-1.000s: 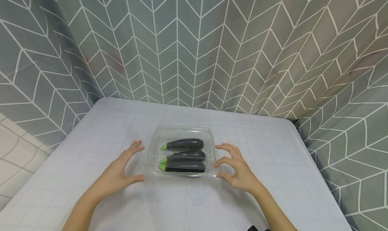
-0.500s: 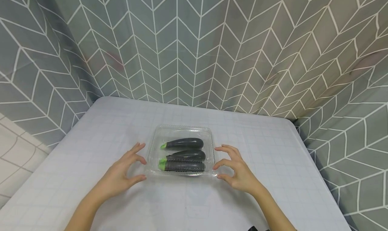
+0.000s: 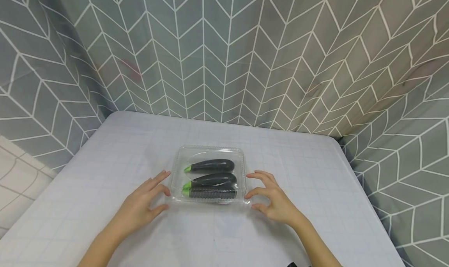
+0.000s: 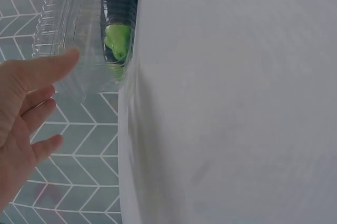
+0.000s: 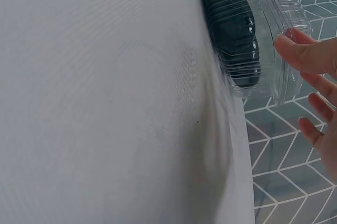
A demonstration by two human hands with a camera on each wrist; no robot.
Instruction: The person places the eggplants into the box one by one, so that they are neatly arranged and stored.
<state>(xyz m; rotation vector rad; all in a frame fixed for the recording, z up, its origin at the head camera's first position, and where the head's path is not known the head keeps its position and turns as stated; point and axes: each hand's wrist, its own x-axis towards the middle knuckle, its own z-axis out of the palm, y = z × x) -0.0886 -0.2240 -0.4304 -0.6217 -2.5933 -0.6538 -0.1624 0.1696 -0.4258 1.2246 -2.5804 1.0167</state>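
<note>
While both forearms reach in from the near edge of the table [image 3: 105,150], I see my left hand [image 3: 140,206] low beside the clear plastic box [image 3: 209,150], fingers spread and nearly straight, tips at its left wall. My right hand [image 3: 271,198] mirrors it at the right wall, fingers loosely arched, thumb forward; neither grip has closed on anything. Farther on, the box sits mid-table, lid shut, with three dark eggplants [image 3: 210,165] lying side by side, green stems leftward. Beyond hangs a grey chevron curtain [image 3: 224,56].
</note>
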